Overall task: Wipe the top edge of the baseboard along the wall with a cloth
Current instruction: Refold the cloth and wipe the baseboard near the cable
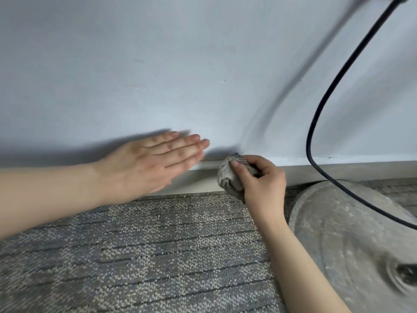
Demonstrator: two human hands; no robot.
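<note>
Baseboard [316, 171] along foot of pale wall [158, 64], above grey carpet [135, 245]. Crumpled cloth [230, 177] pressed on its top edge, gripped by closed fingers of right hand [261, 179]. Left hand [149, 163] flat, fingers open, against wall. Black cable [316, 123] hanging beside round dusty base [349, 233].

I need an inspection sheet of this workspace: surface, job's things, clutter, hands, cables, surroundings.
Surface: grey patterned carpet below a pale wall.
Job's things: crumpled cloth pressed on the baseboard at its top edge.
Clutter: round dusty base on the floor at right.
Hands: right hand grips the cloth; left hand open, flat, fingers extended.
Cables: black cable hangs before the wall, crosses the base.
Surroundings: nothing seen.
</note>
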